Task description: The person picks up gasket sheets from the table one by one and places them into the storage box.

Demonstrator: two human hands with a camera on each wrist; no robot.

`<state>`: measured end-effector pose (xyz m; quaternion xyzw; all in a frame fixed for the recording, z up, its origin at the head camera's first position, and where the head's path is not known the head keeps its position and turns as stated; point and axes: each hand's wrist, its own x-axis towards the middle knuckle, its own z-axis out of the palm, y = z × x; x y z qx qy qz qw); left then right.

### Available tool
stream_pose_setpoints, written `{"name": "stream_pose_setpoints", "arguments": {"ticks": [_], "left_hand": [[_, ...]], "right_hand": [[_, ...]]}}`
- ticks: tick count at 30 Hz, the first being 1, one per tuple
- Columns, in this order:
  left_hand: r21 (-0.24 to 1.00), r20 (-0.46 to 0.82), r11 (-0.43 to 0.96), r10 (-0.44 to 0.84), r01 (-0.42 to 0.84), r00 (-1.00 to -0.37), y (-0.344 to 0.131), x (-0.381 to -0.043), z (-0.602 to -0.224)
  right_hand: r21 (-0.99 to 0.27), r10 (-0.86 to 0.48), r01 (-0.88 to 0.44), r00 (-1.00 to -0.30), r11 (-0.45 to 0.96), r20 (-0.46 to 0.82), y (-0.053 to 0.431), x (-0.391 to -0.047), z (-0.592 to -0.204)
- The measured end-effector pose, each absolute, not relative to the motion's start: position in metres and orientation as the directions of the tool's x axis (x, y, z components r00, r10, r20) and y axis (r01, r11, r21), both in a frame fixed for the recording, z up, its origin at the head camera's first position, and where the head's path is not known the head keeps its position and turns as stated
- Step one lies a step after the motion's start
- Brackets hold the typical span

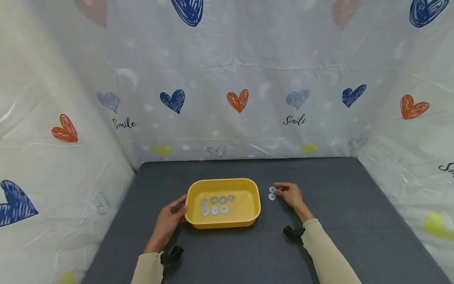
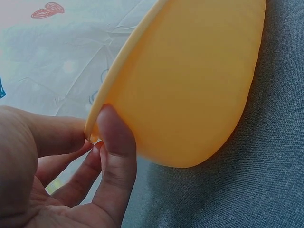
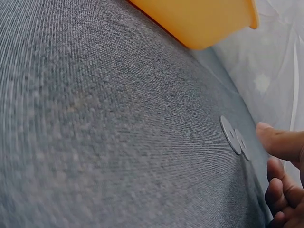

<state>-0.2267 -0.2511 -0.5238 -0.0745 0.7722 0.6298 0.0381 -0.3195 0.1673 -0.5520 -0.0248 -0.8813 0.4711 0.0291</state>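
Observation:
A yellow plastic tray [image 1: 248,213] stands on the dark grey cloth, with several flat silver washers [image 1: 214,210] lying inside it. At its left end my left hand [image 1: 166,225] pinches the rim, thumb on the inner side; the left wrist view shows this grip on the tray wall [image 2: 190,85] closely. Right of the tray, two washers [image 1: 272,197] lie on the cloth, one just beyond the other. My right hand [image 1: 290,196] hovers beside them, thumb and index finger apart. In the right wrist view the thumb is close to the washers [image 3: 230,135] but not touching.
The grey cloth [image 1: 227,256] covers the table. White sheeting [image 1: 262,134] printed with hearts stands behind and along both sides. Each wrist wears a black band with a dark device [image 1: 293,232].

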Motion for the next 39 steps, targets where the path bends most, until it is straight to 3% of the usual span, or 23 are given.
{"name": "stream_pose_setpoints", "arguments": {"ticks": [39], "left_hand": [[0.972,-0.153,0.172,-0.063,-0.162,-0.986,-0.253,-0.226,-0.524]], "right_hand": [[-0.743,0.111,0.029,-0.992,0.668,0.061,0.153,-0.318,-0.554]]}}
